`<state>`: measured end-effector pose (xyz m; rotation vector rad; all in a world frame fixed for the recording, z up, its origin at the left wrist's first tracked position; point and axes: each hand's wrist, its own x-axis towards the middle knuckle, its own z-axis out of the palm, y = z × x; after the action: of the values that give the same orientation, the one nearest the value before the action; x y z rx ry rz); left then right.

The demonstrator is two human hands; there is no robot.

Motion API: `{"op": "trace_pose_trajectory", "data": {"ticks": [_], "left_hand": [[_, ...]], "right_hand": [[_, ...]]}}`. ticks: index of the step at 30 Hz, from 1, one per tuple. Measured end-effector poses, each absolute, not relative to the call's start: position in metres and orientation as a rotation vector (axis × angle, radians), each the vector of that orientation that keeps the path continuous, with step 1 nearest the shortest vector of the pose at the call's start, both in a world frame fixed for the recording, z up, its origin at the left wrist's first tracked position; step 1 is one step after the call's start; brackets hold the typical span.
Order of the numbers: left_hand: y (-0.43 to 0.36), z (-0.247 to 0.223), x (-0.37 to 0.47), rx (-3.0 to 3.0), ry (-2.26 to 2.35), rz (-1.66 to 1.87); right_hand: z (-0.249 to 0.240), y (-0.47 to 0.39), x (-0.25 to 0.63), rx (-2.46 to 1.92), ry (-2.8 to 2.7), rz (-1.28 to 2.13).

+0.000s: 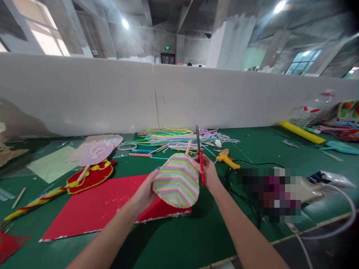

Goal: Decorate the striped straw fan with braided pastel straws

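Between my hands is a round fan (176, 183) covered in pastel zigzag stripes of pink, yellow, green and purple. A short striped stem (188, 147) sticks up from its far edge. My left hand (148, 186) grips the fan's left edge. Scissors (201, 164) with red handles and dark blades are in my right hand (209, 170), the blades pointing up and away. Its fingertips also touch the fan's upper right edge. Below the fan lies a red board (98, 209) with a ragged white edge.
Behind the fan lie many pastel pipe cleaners (171, 136). A yellow glue gun (227, 159) with a black cord is at the right. To the left are a red-and-yellow fan (92, 177), a lilac piece (101, 150) and a pale green sheet (52, 164). A white partition (112, 97) stands behind.
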<state>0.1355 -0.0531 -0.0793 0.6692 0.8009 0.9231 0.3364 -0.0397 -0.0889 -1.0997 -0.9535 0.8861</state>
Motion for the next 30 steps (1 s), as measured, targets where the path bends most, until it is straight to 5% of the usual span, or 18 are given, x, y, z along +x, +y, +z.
{"op": "trace_pose_trajectory", "data": {"ticks": [9, 19, 30], "left_hand": [[-0.029, -0.066, 0.139, 1.279, 0.951, 0.792], [-0.027, -0.051, 0.137, 1.463, 1.376, 0.925], [-0.020, -0.043, 0.130, 1.435, 1.319, 0.854]], "right_hand": [[-0.085, -0.046, 0.318, -1.211, -1.267, 1.018], [-0.085, -0.061, 0.325, -1.699, -1.902, -0.007], [-0.090, -0.060, 0.332, -1.667, -1.973, -0.121]]}}
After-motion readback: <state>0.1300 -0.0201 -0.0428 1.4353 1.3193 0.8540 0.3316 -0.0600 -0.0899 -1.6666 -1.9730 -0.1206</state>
